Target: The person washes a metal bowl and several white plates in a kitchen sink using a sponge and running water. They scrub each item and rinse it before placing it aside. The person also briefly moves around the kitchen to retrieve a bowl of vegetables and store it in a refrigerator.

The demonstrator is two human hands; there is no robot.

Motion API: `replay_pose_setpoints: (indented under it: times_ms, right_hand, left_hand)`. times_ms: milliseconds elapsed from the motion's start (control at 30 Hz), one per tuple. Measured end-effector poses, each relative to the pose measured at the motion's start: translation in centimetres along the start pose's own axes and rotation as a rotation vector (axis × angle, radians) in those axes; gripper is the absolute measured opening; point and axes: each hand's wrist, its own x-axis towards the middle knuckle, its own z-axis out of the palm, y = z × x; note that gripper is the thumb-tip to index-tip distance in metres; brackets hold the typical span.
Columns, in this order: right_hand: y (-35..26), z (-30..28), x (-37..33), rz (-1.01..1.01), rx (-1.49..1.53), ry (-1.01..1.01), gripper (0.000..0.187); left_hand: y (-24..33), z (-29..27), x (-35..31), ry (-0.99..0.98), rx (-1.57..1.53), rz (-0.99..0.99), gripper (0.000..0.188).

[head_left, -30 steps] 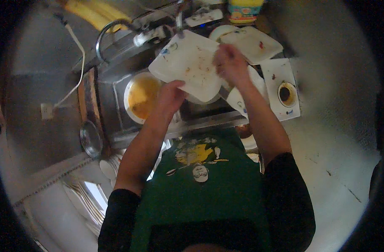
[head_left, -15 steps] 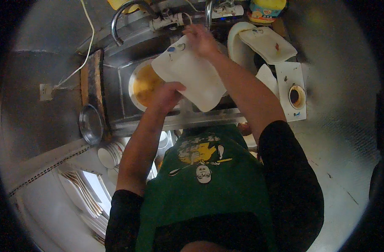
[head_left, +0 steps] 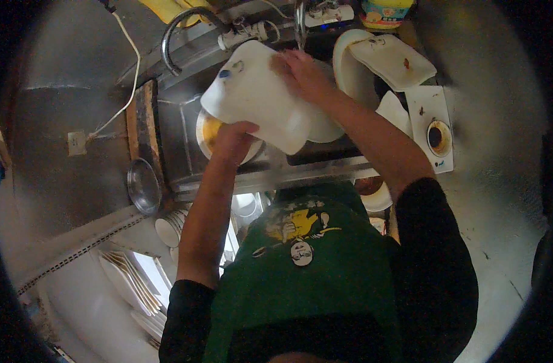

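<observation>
One squarish white plate [head_left: 255,91]: upper middle of the frame, raised over the metal sink [head_left: 176,133] and tilted, a small blue mark near its left corner.
Left hand [head_left: 233,144]: left of the frame's middle, fingers grasping the plate's lower edge, thumb laid on the upper face, the other fingertips hidden underneath.
Right hand [head_left: 306,78]: upper middle, blurred, fingers bent at the plate's upper right; I cannot tell whether they grip it or only touch it.
Round white bowl [head_left: 200,136]: left of the middle, in the sink, with orange-yellow contents, partly covered by the plate and the left hand.
Pale dish [head_left: 326,124]: just right of the middle, partly hidden behind the plate and the right forearm.
Dirty dishes [head_left: 388,57]: upper right, overlapping, a reddish-brown scrap on the top one.
White square dish [head_left: 429,106]: right side, below those dishes, a dark-stained round hollow in it.
Curved faucet [head_left: 169,42]: upper left of the middle, above the sink.
Tub [head_left: 385,13]: top edge, right of the middle, yellow and teal.
Round metal pan [head_left: 144,186]: left side, near the sink's corner.
Green apron [head_left: 325,284]: lower middle, on the person's front.
</observation>
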Motion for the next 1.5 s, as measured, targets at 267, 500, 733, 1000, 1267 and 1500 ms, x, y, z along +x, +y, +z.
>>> replay_pose_setpoints:
  times_ms: [267, 500, 733, 1000, 1267, 1500]
  right_hand:
    - [-8.4, 4.2, -0.1, -0.118, 0.490, -0.097, 0.027]
    - [-2.2, 0.3, -0.1, 0.018, 0.145, 0.040, 0.025]
    - [-7.7, 3.5, 1.6, -0.090, 0.438, 0.078, 0.035]
    - [1.0, 2.0, -1.8, -0.104, 0.022, 0.072, 0.039]
    - [-7.7, 2.8, 1.1, -0.193, 0.339, 0.189, 0.035]
    - [-2.0, 0.1, 1.9, -0.051, -0.075, -0.058, 0.036]
  left_hand:
    - [0.8, 2.3, 1.8, 0.149, -0.095, -0.053, 0.042]
    - [-0.2, -0.4, 0.2, -0.007, -0.005, -0.022, 0.045]
    - [-1.7, 0.0, 3.4, -0.016, 0.288, -0.121, 0.040]
    - [0.3, -1.3, 1.3, 0.014, 0.009, -0.074, 0.052]
    - [-1.7, 0.5, 3.0, -0.034, 0.337, -0.216, 0.049]
    - [-0.1, 0.8, -0.1, -0.127, -0.093, -0.124, 0.055]
